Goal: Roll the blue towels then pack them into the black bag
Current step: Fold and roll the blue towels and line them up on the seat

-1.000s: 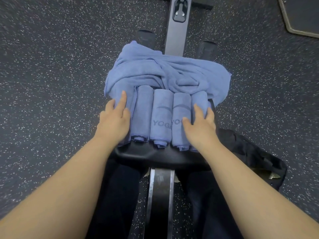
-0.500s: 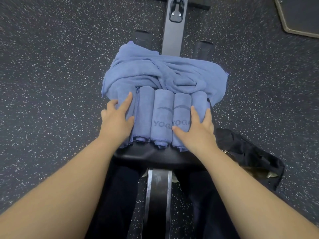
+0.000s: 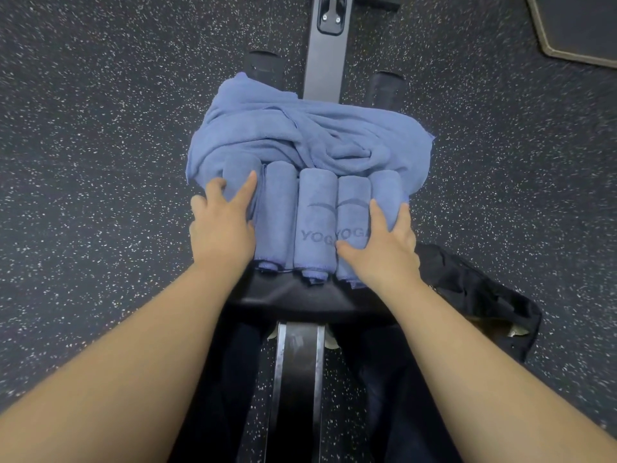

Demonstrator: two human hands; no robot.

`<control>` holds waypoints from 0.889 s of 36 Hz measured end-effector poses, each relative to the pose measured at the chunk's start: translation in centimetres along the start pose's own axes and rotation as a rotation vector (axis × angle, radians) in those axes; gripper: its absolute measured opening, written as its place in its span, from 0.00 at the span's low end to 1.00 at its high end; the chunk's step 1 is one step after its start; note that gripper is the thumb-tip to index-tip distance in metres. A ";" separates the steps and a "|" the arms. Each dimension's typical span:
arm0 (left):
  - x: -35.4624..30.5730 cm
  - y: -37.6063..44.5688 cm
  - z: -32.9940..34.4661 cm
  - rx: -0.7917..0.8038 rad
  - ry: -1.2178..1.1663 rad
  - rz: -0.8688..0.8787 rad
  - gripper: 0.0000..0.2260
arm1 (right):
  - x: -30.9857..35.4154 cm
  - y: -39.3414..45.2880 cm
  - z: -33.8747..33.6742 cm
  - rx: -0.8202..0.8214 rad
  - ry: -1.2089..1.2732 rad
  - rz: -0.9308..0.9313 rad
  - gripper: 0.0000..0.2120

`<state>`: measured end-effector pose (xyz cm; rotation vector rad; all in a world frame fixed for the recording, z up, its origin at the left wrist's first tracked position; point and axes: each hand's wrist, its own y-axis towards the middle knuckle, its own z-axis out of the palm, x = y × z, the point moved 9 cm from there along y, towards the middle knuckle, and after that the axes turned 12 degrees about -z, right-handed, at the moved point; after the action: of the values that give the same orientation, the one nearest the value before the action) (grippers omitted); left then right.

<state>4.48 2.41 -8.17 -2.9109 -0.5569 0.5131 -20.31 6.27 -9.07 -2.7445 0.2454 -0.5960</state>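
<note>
Several rolled blue towels (image 3: 315, 225) lie side by side on a black padded seat (image 3: 300, 299). Two of them show "YOGA" lettering. Behind them sits a heap of loose blue towels (image 3: 300, 128). My left hand (image 3: 222, 225) rests on the leftmost roll with fingers spread and fairly straight. My right hand (image 3: 380, 245) presses on the two rightmost rolls, thumb on the lettered one and fingers over the outer roll. The black bag (image 3: 480, 289) lies crumpled on the floor to the right of the seat, its mouth partly open.
The seat rides on a metal rail (image 3: 297, 379) that runs from me to the far side. Two black foot pads (image 3: 263, 66) stand beyond the towel heap. Speckled dark floor (image 3: 100, 162) surrounds everything. A dark mat corner (image 3: 581, 28) shows at top right.
Both hands have settled more firmly onto the outer rolls. My right thumb has spread inward onto the lettered roll. The rolls stay in their row.
</note>
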 end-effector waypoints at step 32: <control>0.2 0.7 0.2 0.073 -0.326 0.002 0.29 | 0.0 -0.1 0.3 0.028 -0.057 -0.022 0.41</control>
<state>4.85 1.89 -8.57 -2.7740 -0.5589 0.9966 -20.22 6.41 -9.34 -2.7356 0.1918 -0.5220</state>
